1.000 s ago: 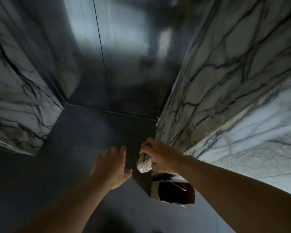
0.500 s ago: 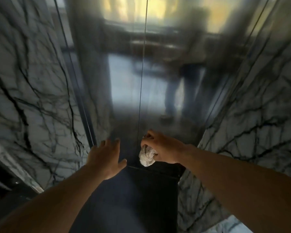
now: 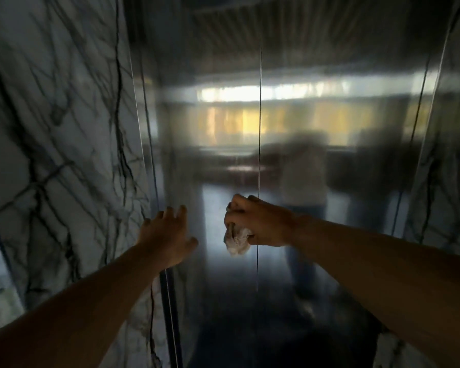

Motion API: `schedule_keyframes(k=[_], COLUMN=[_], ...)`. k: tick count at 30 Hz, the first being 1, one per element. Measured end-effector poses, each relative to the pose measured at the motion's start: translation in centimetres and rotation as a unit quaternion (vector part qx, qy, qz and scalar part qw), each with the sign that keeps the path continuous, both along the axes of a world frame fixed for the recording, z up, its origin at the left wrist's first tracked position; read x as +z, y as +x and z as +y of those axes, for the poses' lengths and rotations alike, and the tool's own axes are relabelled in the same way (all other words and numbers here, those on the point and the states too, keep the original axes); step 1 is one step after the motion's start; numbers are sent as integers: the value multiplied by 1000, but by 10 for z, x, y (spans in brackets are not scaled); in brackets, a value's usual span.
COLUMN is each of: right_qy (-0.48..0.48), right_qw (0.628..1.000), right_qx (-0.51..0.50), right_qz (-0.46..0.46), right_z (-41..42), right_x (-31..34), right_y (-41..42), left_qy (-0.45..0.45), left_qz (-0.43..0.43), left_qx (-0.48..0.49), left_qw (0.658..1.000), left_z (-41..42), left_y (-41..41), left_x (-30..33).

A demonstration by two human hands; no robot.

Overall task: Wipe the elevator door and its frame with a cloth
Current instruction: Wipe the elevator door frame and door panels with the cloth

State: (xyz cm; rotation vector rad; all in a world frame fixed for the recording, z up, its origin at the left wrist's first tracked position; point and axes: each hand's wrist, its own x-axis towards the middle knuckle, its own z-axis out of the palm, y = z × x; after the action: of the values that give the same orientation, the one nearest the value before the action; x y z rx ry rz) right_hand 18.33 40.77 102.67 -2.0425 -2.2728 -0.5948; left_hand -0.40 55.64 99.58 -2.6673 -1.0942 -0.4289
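The shiny steel elevator door point(image 3: 298, 107) fills the middle of the view, with a thin vertical seam down its centre and blurred reflections on it. Its metal frame edge point(image 3: 146, 144) runs down the left side. My right hand point(image 3: 260, 224) is shut on a crumpled white cloth point(image 3: 237, 241), held in front of the door just left of the seam. My left hand point(image 3: 168, 235) is open with fingers spread, palm toward the left part of the door beside the frame edge. Whether either hand touches the steel I cannot tell.
White marble wall with dark veins point(image 3: 59, 155) flanks the door on the left, and a similar marble strip point(image 3: 446, 181) on the right. The dark floor point(image 3: 250, 341) lies below the door. A person's blurred reflection shows in the door.
The view has swung upward from the floor and door bottom to the door's middle. Both hands have risen with it, the right still gripping the cloth.
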Motion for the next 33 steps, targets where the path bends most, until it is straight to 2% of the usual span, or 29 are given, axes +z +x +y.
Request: schedule_keyframes(k=[6,9,11,15,17,19,24,28,33], right_qy=[79,107,133,177,202,222,253,331,387], right_qw=[992,992,987,965,959,955,936,907,871], right_qx=[7,0,19,53,61,79,86,115,85], right_qz=[-100,-72,-84,-185,-190,-178,-230,-235,-292], right_z=[51,79,103,144,167,189,246,295,344], right_x=[111,157,195,275,308,332,373,410,458], right_y=[34,50,63,93,107,118,133,131,117], left_qy=[70,115,149,200,210,215,263,313,412], left_qz=[-34,-42,-65,-94,-116,-128,-124,-138,-142], left_qx=[-2,-6,7,32,51,58,73,83,81], left_qw=[997,993,987,975,969,966,954,936,897], left_z=[39,58,82,128,151,171,224,271,318], left_y=[29,45,60,87,94,99,108,112,111], left_x=[116,165,202,278,309,332,380,431,489])
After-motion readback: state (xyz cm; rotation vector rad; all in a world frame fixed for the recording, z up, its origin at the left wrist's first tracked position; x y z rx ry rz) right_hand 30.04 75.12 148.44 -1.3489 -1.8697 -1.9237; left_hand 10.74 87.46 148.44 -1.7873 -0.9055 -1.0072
